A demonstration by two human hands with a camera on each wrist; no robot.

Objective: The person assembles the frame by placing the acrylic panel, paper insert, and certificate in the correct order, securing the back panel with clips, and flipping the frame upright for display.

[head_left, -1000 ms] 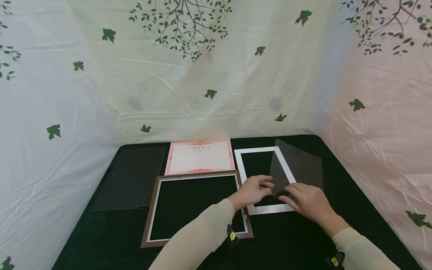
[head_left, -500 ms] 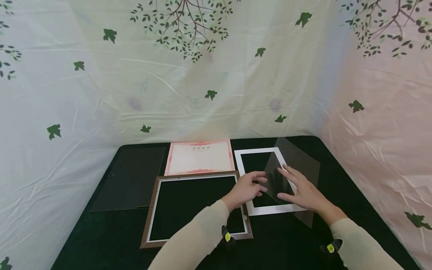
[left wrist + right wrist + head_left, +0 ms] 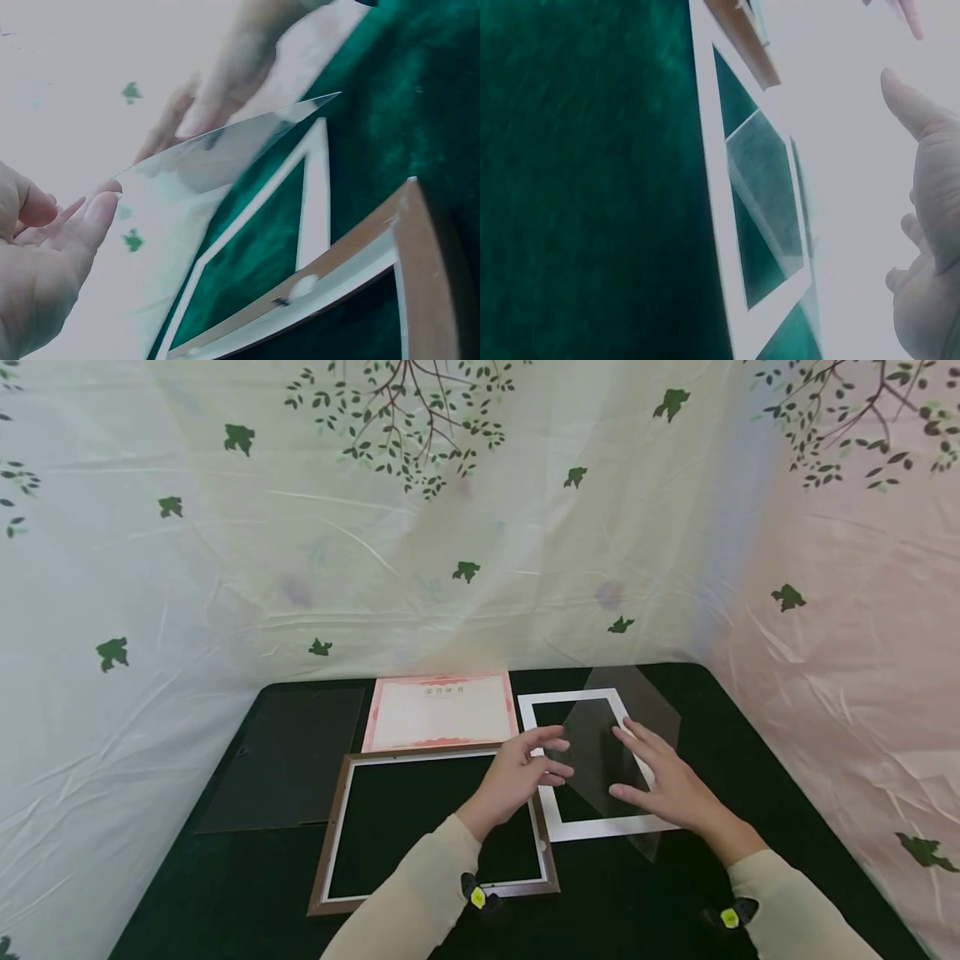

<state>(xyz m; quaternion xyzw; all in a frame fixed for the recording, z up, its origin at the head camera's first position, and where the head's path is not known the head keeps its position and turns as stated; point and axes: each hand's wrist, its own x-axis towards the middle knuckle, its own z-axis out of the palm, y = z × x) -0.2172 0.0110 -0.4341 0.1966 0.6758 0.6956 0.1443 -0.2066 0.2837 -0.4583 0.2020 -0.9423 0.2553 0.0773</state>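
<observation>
Clear sheet held between two flat hands
Keep your left hand (image 3: 517,774) and right hand (image 3: 670,783), fingers straight, steadying the thin transparent plastic sheet (image 3: 609,745) by its edges over the white rectangular mat border (image 3: 552,814) near the tabletop's (image 3: 225,893) far right corner.

pale leaf-print curtain (image 3: 480,527) behind dark green table (image 3: 247,877), soft light.

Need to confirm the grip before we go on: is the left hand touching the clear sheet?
Touching. In the left wrist view the left hand's fingertips meet the near edge of the clear sheet, which is lifted at a slant above the white mat.
</observation>
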